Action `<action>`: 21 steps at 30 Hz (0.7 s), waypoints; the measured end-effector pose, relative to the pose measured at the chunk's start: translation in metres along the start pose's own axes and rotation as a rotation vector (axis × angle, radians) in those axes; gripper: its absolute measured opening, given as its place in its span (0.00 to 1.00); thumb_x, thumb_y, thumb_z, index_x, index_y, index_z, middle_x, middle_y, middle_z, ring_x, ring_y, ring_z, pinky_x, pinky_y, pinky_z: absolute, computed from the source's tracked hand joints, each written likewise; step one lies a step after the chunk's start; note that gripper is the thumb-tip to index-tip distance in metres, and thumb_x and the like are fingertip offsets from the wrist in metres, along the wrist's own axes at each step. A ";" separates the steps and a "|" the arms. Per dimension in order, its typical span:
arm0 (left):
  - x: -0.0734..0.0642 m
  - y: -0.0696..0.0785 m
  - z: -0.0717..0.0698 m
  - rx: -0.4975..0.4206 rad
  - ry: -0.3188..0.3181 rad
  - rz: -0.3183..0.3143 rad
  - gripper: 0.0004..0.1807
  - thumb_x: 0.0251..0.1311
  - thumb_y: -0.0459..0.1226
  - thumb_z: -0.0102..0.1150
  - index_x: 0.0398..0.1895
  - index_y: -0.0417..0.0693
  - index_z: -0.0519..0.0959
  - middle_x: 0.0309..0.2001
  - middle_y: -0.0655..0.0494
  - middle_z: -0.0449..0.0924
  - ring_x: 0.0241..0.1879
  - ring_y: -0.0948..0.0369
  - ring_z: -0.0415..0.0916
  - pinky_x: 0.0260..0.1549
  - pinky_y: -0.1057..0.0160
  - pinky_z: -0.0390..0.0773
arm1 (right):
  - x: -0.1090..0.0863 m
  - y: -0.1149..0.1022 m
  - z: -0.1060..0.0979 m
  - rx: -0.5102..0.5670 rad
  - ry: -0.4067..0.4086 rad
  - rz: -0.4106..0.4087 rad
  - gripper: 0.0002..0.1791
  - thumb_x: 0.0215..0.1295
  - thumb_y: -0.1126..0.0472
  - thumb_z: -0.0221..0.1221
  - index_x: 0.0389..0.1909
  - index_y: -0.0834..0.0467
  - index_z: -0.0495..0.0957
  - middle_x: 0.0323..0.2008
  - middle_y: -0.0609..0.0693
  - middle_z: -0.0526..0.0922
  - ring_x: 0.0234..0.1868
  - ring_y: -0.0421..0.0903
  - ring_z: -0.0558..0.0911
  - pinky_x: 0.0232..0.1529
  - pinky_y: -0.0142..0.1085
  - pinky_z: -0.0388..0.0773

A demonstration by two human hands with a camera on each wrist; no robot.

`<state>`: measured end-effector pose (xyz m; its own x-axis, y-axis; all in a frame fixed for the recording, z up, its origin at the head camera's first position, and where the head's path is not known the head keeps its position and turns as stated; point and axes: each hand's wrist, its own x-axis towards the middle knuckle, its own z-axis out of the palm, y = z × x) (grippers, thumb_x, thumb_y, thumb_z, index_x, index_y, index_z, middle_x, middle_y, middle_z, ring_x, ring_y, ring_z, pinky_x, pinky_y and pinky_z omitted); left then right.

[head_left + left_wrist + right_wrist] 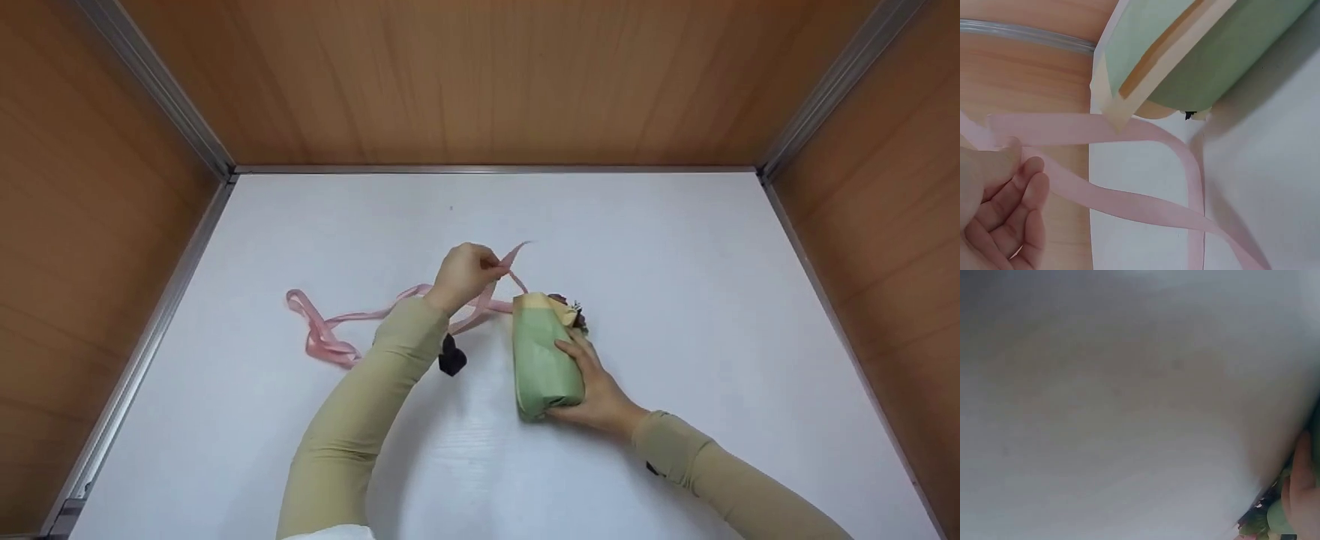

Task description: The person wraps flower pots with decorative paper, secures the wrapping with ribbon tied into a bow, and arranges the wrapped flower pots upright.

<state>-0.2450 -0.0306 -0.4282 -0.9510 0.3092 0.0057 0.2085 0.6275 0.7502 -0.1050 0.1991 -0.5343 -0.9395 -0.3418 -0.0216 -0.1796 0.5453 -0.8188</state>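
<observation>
The left hand [466, 276] has thumb and forefinger pressed together on a flat, pale-pink fabric ribbon [326, 346], its other fingers curled in toward the palm. A short tail of the ribbon sticks out past the fingertips toward the tabletop's back edge. Two pink strips cross in the left wrist view (whether they belong to a single ribbon, I cannot tell). The right hand [596, 390] curves its fingers round the right side of one rounded, mint-green paper-wrapped bundle [541, 360], gripping it just right of the tabletop's middle. The bundle has a cream border [532, 301] at the end facing the back edge, where small dark-red and green flowers [579, 319] poke out; they are too hidden to count. The ribbon meets the bundle's left side near that border and trails in loops toward the tabletop's left edge.

Two olive-green sleeves [352, 412] reach in from the near edge. One black object [451, 358] shows just beside the left cuff. All this is over one white tabletop [675, 255]. Three brown wood-grain panels [487, 82] rise along its back, left and right edges, with grey metal rails [495, 170] where they meet it.
</observation>
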 end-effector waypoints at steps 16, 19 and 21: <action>0.007 0.037 0.041 -0.067 -0.133 0.135 0.12 0.67 0.36 0.52 0.44 0.39 0.83 0.43 0.48 0.84 0.34 0.58 0.79 0.38 0.66 0.78 | 0.000 0.007 0.001 0.024 0.032 -0.025 0.54 0.41 0.50 0.76 0.68 0.48 0.54 0.74 0.56 0.42 0.72 0.63 0.50 0.63 0.59 0.59; 0.008 0.048 0.059 -0.022 -0.361 0.246 0.20 0.70 0.35 0.47 0.63 0.46 0.71 0.59 0.51 0.75 0.47 0.62 0.76 0.49 0.69 0.73 | 0.000 0.007 0.000 0.025 0.034 -0.050 0.55 0.41 0.50 0.76 0.69 0.50 0.54 0.74 0.56 0.42 0.72 0.61 0.49 0.63 0.58 0.59; 0.005 0.052 0.068 0.036 -0.497 0.329 0.26 0.71 0.34 0.44 0.71 0.52 0.60 0.65 0.52 0.69 0.48 0.63 0.75 0.51 0.71 0.71 | 0.001 0.007 0.001 0.022 0.037 -0.079 0.56 0.41 0.50 0.75 0.69 0.51 0.53 0.74 0.56 0.42 0.72 0.60 0.49 0.64 0.58 0.58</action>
<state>-0.2234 0.0517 -0.4343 -0.6162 0.7832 -0.0825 0.4898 0.4632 0.7386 -0.1065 0.2016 -0.5405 -0.9328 -0.3545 0.0648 -0.2478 0.5005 -0.8295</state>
